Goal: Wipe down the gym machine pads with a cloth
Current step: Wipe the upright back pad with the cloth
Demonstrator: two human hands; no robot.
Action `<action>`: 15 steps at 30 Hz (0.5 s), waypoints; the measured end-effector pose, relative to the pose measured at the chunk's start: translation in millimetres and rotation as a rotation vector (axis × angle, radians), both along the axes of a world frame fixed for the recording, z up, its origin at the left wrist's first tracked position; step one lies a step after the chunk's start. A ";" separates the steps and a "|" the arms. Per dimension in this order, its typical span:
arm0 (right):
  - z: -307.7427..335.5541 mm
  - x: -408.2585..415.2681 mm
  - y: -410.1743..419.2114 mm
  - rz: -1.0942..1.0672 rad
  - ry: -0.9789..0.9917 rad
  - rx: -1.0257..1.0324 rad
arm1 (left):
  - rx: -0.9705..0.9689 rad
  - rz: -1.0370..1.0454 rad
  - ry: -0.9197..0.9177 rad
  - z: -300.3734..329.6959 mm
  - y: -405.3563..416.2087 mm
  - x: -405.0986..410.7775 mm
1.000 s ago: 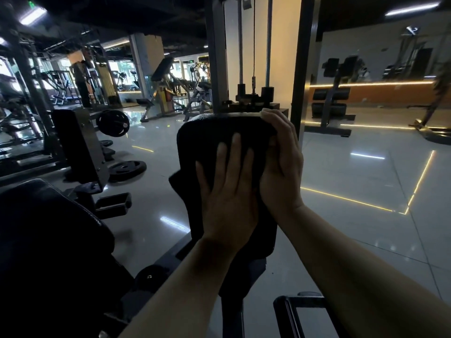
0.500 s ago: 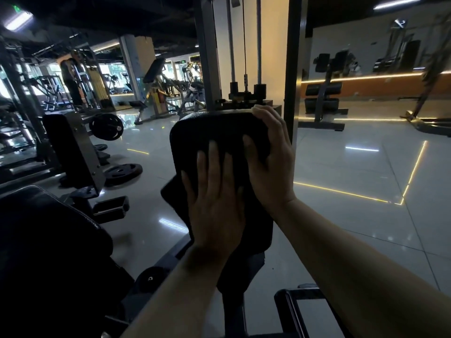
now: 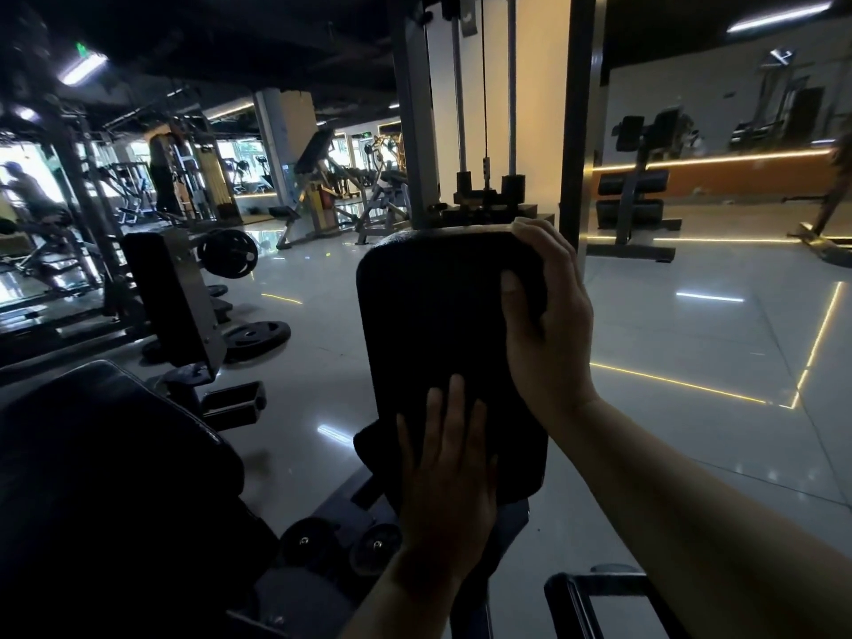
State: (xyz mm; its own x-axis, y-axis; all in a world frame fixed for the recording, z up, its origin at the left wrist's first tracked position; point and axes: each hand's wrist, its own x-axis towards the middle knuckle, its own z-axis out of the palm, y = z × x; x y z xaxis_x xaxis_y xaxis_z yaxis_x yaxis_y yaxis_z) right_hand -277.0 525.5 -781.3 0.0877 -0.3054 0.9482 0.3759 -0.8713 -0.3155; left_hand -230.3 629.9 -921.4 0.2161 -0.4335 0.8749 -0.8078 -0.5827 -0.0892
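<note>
Black cloth [image 3: 382,447], soft and limp, lies at the pad's [image 3: 438,315] lower left corner under my flat, straight-fingered left hand [image 3: 445,477]. Best pressed with a flat palm. My right hand [image 3: 546,329] curls round the pad's upper right edge.

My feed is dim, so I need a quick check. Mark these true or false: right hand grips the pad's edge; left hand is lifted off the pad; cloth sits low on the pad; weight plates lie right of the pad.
1. Right hand grips the pad edge: true.
2. Left hand is lifted off: false, it presses flat on the cloth.
3. Cloth sits low on the pad: true.
4. Weight plates lie right of the pad: false, left.
</note>
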 end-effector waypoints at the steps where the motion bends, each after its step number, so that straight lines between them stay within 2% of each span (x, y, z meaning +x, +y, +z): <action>1: -0.3 0.3 -0.4 -0.007 0.000 -0.002 | -0.005 -0.006 -0.013 3.5 0.7 0.7; 6: -2.7 1.5 -0.7 -0.049 0.006 -0.028 | -0.187 -0.071 0.050 86.5 -2.6 4.2; 9: -15.1 -2.4 2.5 -0.072 0.063 -0.042 | -0.213 -0.088 0.031 126.4 -4.3 10.8; 11: -33.7 -6.5 7.5 -0.115 0.093 -0.066 | -0.200 -0.105 0.009 121.3 -2.0 13.3; 15: -72.1 -9.2 18.7 -0.240 0.170 -0.139 | -0.146 -0.098 -0.032 69.4 6.3 17.5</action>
